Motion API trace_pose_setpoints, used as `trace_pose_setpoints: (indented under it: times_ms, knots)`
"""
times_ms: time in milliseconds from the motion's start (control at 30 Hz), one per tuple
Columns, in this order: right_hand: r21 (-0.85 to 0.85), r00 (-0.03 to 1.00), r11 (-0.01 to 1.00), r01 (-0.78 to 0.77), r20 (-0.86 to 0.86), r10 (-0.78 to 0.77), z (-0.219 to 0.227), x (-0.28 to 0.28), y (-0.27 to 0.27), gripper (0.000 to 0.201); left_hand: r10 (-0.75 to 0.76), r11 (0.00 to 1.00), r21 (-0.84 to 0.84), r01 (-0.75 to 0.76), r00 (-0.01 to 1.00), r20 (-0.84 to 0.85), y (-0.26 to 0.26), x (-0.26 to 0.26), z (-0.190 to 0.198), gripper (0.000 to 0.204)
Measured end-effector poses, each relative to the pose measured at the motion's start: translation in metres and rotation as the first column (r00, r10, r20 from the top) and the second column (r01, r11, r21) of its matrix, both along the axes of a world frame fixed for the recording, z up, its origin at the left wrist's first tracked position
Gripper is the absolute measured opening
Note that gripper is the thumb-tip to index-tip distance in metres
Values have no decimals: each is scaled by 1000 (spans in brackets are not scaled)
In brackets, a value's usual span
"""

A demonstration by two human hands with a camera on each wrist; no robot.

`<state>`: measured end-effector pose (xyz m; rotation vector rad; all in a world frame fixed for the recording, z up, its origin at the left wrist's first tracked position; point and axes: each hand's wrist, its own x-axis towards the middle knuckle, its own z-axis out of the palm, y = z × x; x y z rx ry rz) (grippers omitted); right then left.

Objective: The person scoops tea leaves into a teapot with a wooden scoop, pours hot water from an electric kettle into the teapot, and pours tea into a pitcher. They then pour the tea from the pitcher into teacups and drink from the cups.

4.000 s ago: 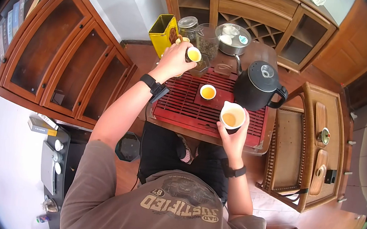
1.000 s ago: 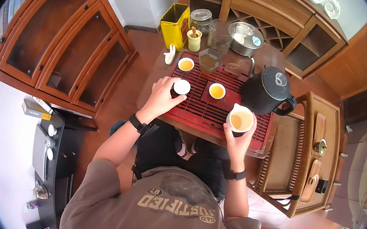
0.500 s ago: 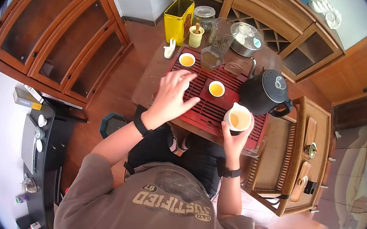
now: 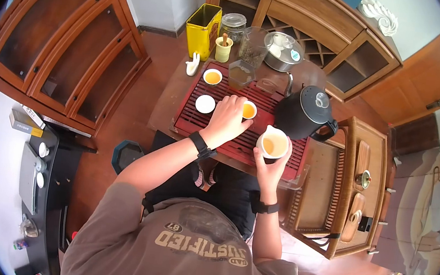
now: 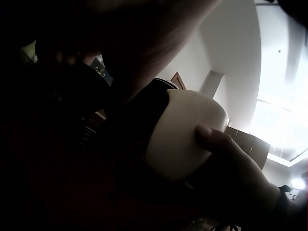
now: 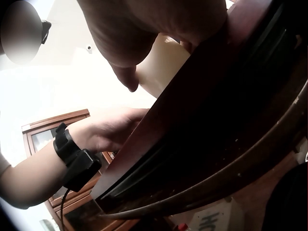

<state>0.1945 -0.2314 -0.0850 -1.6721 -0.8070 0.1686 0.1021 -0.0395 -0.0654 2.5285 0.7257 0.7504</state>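
Observation:
My left hand (image 4: 227, 119) pinches a small white teacup (image 4: 249, 110) of amber tea on the slatted red tea tray (image 4: 189, 123), with thumb and fingers at its sides. In my right hand (image 4: 274, 165) is a white tea pitcher (image 4: 273, 142) with a pouring lip, some tea inside, over the tray's front right. The left wrist view has the same pitcher (image 5: 185, 134), a thumb against its side. To the left hand's left sits a plain white cup (image 4: 205, 104). Behind it stands another teacup (image 4: 212, 77) with tea.
A black kettle (image 4: 309, 112) stands right of the tray. Behind are a hexagonal glass vessel (image 4: 242, 74), a cream pot (image 4: 223, 50), a yellow tin (image 4: 203, 31), glass jars and a steel pot (image 4: 283, 51). A white figurine (image 4: 192, 65) stands left; a rattan cart (image 4: 328, 188) is at right.
Four seconds ago the left hand held up a teacup at the back left. It later touched the plain white cup, released it and moved right to the middle teacup. The right hand keeps the pitcher.

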Motion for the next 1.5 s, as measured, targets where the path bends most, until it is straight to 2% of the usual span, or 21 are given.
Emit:
trace_pose_setpoints:
  times_ms: [67, 167, 333, 367, 467, 600, 700, 767, 833, 867, 900, 967, 1033, 1100, 1133, 1167, 1233, 1267, 1333, 1500]
  knots:
    - [-5, 1000, 1000, 0, -14, 0, 0, -1, 0, 93, -7, 1000, -5, 7, 999, 33, 3, 1, -3, 48]
    - [11, 1000, 1000, -2, -12, 2, -4, 1, -1, 94, -52, 998, -19, 53, 997, 50, 5, -2, 1, 47]
    - [3, 1000, 1000, 4, -22, -4, 3, -1, -1, 94, -139, 981, -129, 143, 989, 42, 5, -21, 36, 53]
    - [-9, 1000, 1000, 6, -9, -6, 5, -1, -1, 94, -142, 981, -131, 145, 989, 34, 6, -27, 48, 53]
    - [-15, 1000, 1000, 7, 17, -7, 1, 1, -1, 93, -294, 903, -321, 286, 955, 24, 4, -45, 99, 52]
    - [-9, 1000, 1000, 1, 6, -1, -1, 2, 0, 93, -388, 845, -385, 370, 921, 34, -4, -75, 166, 57]
    - [-22, 1000, 1000, 15, 23, -14, 3, 0, 0, 93, -504, 826, -296, 480, 863, -6, -12, -96, 210, 63]
    - [-14, 1000, 1000, -10, 5, 10, -3, 1, 0, 93, -584, 758, -363, 541, 812, -11, -16, -107, 237, 66]
    - [62, 995, 998, -21, -100, 27, -9, 2, 2, 93, -664, 706, -298, 643, 747, 38, -18, -115, 248, 70]
    - [117, 967, 993, -19, -251, 48, -10, 1, 2, 93, -686, 688, -267, 674, 725, 60, -20, -117, 253, 69]
    - [111, 966, 993, -24, -254, 52, -8, 0, 2, 93, -682, 691, -273, 669, 729, 62, -22, -120, 259, 69]
    - [63, 985, 998, -31, -170, 41, -3, -1, 1, 93, -738, 622, -315, 717, 671, 71, -26, -123, 271, 70]
    - [17, 996, 999, -33, -82, 35, 2, -1, 0, 93, -742, 621, -301, 724, 666, 71, -28, -124, 276, 69]
    - [-25, 1000, 999, -27, 9, 27, 3, 0, 0, 93, -743, 575, -233, 785, 619, 253, -28, -122, 276, 66]
    - [2, 999, 999, -33, 0, 33, -3, 2, 0, 94, -786, 601, -29, 798, 598, 154, -31, -121, 269, 60]
    - [-1, 999, 999, -32, -1, 32, -5, 2, 0, 94, -786, 601, -31, 799, 598, 155, -35, -124, 259, 60]
    - [16, 999, 999, -33, -3, 33, -6, 2, 0, 94, -688, 662, -55, 748, 635, 352, -43, -124, 250, 54]
    - [14, 999, 999, -31, -4, 32, -7, 2, 0, 94, -688, 661, -57, 748, 634, 353, -40, -128, 252, 54]
    - [18, 1000, 999, -28, 2, 28, -8, 2, 0, 94, -805, 593, 121, 796, 591, 53, -31, -124, 278, 50]
    - [-4, 999, 1000, -29, 18, 29, -7, 3, -1, 95, -814, 581, 147, 800, 571, 109, -32, -122, 274, 50]
